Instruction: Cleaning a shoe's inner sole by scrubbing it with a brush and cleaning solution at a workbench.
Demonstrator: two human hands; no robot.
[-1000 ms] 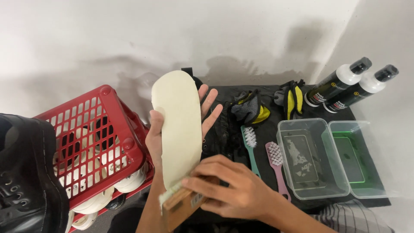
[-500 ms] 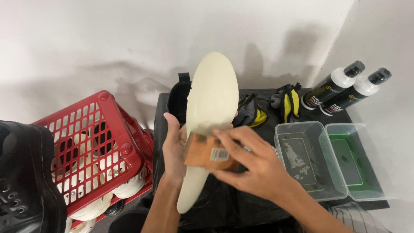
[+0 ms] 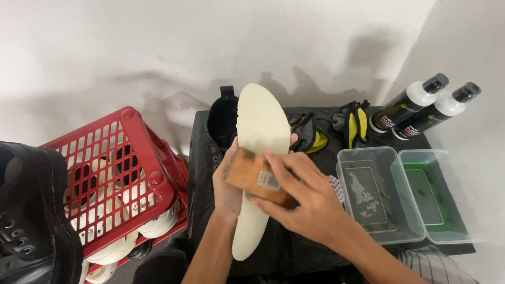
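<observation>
The right hand (image 3: 307,202) is closed over a wooden-backed brush (image 3: 258,178), fingers spread across its top, and presses it flat against the face of a cream-coloured insole (image 3: 260,131). The left hand (image 3: 227,184) grips the insole from behind at about its middle, thumb side at the left edge and fingertips just showing past the right edge, so the insole stands nearly upright, its rounded toe pointing up toward the wall and its narrow heel hanging down near the person's wrist. Both hands and the insole are held above a dark cloth-covered bench (image 3: 200,210). Just behind the insole stands a black boot (image 3: 222,123), its open top partly hidden. To the right of the hands, the pale bristles of a smaller brush (image 3: 335,185) peek out beside the right wrist. Beyond that lie two clear plastic tubs side by side, the nearer one (image 3: 379,194) greyish and the farther one (image 3: 434,197) tinted green. Behind the tubs rest two black bottles with white shoulders (image 3: 421,105), leaning against the wall, and beside them a heap of grey and yellow gloves (image 3: 355,123). To the left of the bench sits a red plastic basket (image 3: 121,179) with white rolls beneath it, and another black boot (image 3: 29,221) fills the lower left corner.
</observation>
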